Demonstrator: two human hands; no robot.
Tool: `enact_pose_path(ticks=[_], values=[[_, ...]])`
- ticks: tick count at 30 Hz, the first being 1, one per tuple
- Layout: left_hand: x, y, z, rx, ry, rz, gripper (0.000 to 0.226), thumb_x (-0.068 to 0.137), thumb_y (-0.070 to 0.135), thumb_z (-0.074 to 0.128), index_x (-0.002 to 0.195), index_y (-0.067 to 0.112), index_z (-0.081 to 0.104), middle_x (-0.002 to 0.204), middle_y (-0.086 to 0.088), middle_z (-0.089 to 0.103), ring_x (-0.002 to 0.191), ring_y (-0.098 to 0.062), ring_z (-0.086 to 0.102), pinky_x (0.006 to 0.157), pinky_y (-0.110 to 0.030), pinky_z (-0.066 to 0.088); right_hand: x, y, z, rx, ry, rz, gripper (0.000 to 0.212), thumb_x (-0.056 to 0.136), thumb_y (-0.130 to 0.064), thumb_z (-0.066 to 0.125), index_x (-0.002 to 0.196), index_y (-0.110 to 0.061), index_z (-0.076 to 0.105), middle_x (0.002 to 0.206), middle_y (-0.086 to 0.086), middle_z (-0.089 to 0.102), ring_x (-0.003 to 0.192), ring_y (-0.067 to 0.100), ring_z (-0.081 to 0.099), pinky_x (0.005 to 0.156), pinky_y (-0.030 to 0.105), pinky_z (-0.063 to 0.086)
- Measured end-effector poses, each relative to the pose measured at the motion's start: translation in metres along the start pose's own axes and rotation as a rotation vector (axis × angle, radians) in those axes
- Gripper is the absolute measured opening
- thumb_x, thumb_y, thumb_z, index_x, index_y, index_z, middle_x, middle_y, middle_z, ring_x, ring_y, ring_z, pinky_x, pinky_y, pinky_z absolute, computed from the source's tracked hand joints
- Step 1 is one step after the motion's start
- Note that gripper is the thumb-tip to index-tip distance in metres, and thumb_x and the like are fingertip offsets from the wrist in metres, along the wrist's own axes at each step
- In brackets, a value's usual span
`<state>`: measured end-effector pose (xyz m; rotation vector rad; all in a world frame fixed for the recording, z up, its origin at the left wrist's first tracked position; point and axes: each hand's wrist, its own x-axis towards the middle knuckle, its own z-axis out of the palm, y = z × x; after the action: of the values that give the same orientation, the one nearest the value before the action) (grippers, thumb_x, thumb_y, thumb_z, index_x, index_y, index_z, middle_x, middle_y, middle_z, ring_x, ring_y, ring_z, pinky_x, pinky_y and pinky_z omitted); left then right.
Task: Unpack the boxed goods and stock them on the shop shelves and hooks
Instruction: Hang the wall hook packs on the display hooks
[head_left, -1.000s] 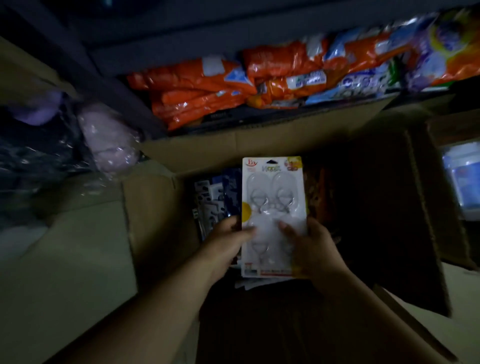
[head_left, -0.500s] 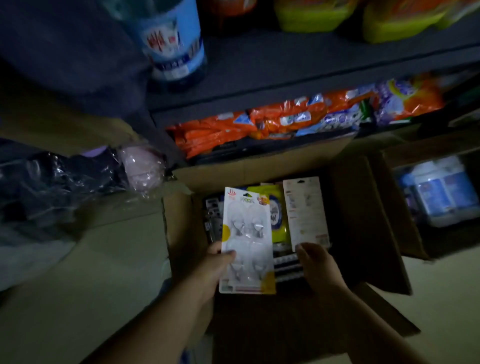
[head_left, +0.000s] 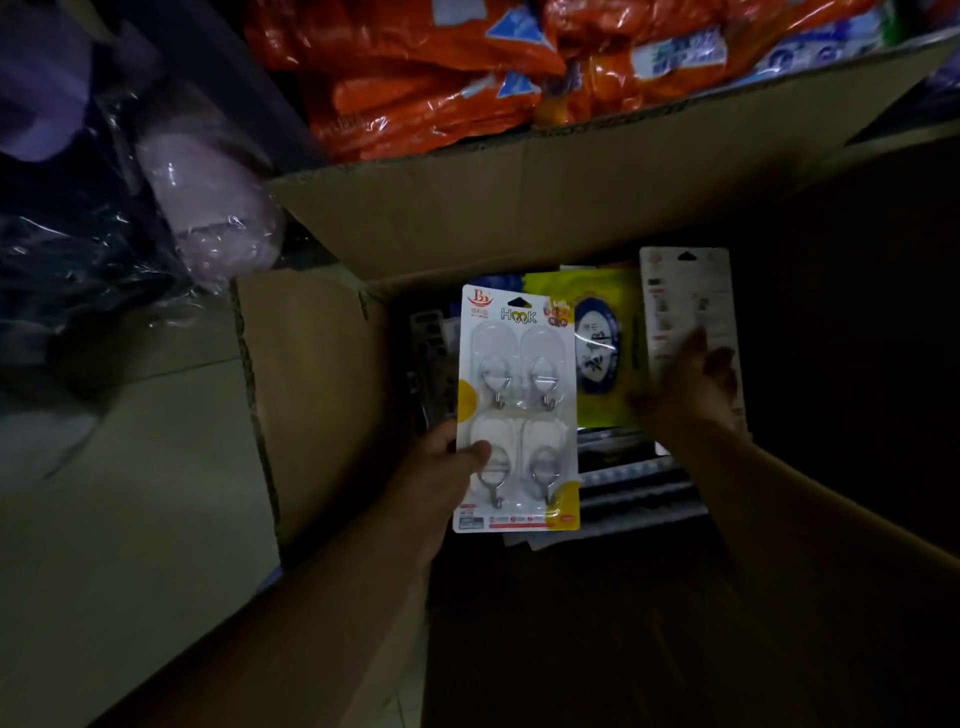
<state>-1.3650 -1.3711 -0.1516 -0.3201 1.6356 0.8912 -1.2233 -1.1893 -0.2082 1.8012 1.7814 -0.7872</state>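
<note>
Peering into a dim cardboard box (head_left: 311, 374), much is lost to shadow: its right wall and near floor are black, and the stacked cards at 5 o'clock of the hook pack are too dark to read. Left hand (head_left: 441, 467) pinches the hook blister pack (head_left: 517, 410) at its lower left edge, thumb (head_left: 475, 452) pressed on the front over the lower left hook, the other fingers hidden behind the card. Pack stands upright above the box contents. At 3 o'clock, the right hand (head_left: 691, 395) is blurred against a white backing card (head_left: 685, 291); whether its fingers grip it, I cannot tell. Between the two cards lies a yellow packet (head_left: 602, 343). Orange bags (head_left: 415, 78) at 12 o'clock are cut off by the frame.
</note>
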Motion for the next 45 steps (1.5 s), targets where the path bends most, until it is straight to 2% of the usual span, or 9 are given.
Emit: enact_pose_path(ticks=[4,6,10,14,20,28,35,40,45], values=[[-0.007,0.008,-0.01,0.037,0.026,-0.011,0.019,0.094,0.002,0.052,0.093,0.018,0.062,0.102,-0.013,0.069,0.095,-0.03,0.066,0.088,-0.045,0.053,-0.002,0.013,-0.017,0.012,0.105,-0.004,0.057,0.096,-0.025,0.047,0.147,-0.013,0.025,0.134,0.024,0.047,0.116,0.044,0.05,0.093,0.046,0.047],[-0.019,0.014,-0.015,0.057,0.033,-0.008,0.019,0.094,0.003,0.052,0.092,0.02,0.062,0.108,-0.015,0.067,0.101,-0.033,0.064,0.093,-0.05,0.05,-0.019,0.021,-0.04,0.108,0.123,0.016,0.039,0.099,-0.028,0.043,0.133,-0.008,0.045,0.118,0.025,0.058,0.102,0.042,0.057,0.077,0.041,0.047],[-0.065,0.031,-0.013,0.066,0.039,-0.02,0.019,0.095,0.006,0.052,0.09,0.023,0.061,0.107,-0.013,0.068,0.102,-0.034,0.064,0.093,-0.051,0.05,-0.077,0.027,-0.087,0.298,0.158,-0.069,0.027,0.096,-0.015,0.049,0.116,0.0,0.059,0.104,0.021,0.063,0.091,0.032,0.059,0.07,0.032,0.039],[-0.128,0.064,-0.018,0.013,0.053,-0.003,0.017,0.094,0.005,0.054,0.102,0.017,0.063,0.108,-0.014,0.069,0.103,-0.037,0.063,0.094,-0.056,0.047,-0.147,0.014,-0.13,0.644,-0.012,-0.101,0.025,0.09,-0.006,0.056,0.115,-0.011,0.058,0.097,0.012,0.068,0.081,0.026,0.065,0.065,0.043,0.053],[-0.234,0.117,-0.061,-0.069,0.054,0.123,0.02,0.093,0.001,0.052,0.106,0.011,0.065,0.103,-0.015,0.071,0.099,-0.036,0.065,0.094,-0.054,0.048,-0.258,-0.028,-0.21,0.901,-0.213,-0.174,0.017,0.091,-0.011,0.06,0.106,-0.019,0.059,0.094,0.004,0.073,0.081,0.022,0.072,0.06,0.037,0.058],[-0.385,0.147,-0.145,-0.238,0.111,0.259,0.018,0.091,-0.004,0.053,0.105,0.002,0.063,0.098,-0.018,0.071,0.08,-0.028,0.068,0.064,-0.032,0.057,-0.394,-0.087,-0.299,0.694,-0.206,-0.482,0.009,0.097,-0.024,0.051,0.102,-0.025,0.059,0.085,-0.006,0.071,0.069,0.005,0.07,0.052,0.015,0.05],[-0.488,0.125,-0.221,-0.39,0.233,0.41,0.031,0.064,0.015,0.065,0.094,0.012,0.07,0.093,-0.016,0.074,0.08,-0.029,0.07,0.081,-0.048,0.053,-0.477,-0.136,-0.322,0.427,-0.281,-0.715,0.009,0.094,-0.025,0.057,0.101,-0.025,0.064,0.092,-0.01,0.07,0.077,0.0,0.066,0.054,0.009,0.045],[-0.546,0.128,-0.275,-0.524,0.39,0.589,0.02,0.088,-0.004,0.056,0.101,0.006,0.067,0.099,-0.015,0.073,0.084,-0.026,0.069,0.072,-0.037,0.057,-0.542,-0.204,-0.342,0.378,-0.276,-1.008,0.014,0.093,-0.016,0.058,0.094,-0.029,0.063,0.093,-0.012,0.07,0.082,0.0,0.066,0.064,0.01,0.049],[-0.622,0.169,-0.333,-0.581,0.502,0.819,0.021,0.091,0.001,0.054,0.108,0.008,0.065,0.105,-0.014,0.072,0.099,-0.036,0.067,0.092,-0.054,0.05,-0.625,-0.285,-0.375,0.503,-0.25,-1.261,0.014,0.092,-0.008,0.059,0.091,-0.021,0.064,0.091,-0.005,0.071,0.071,-0.004,0.065,0.061,0.011,0.049]])
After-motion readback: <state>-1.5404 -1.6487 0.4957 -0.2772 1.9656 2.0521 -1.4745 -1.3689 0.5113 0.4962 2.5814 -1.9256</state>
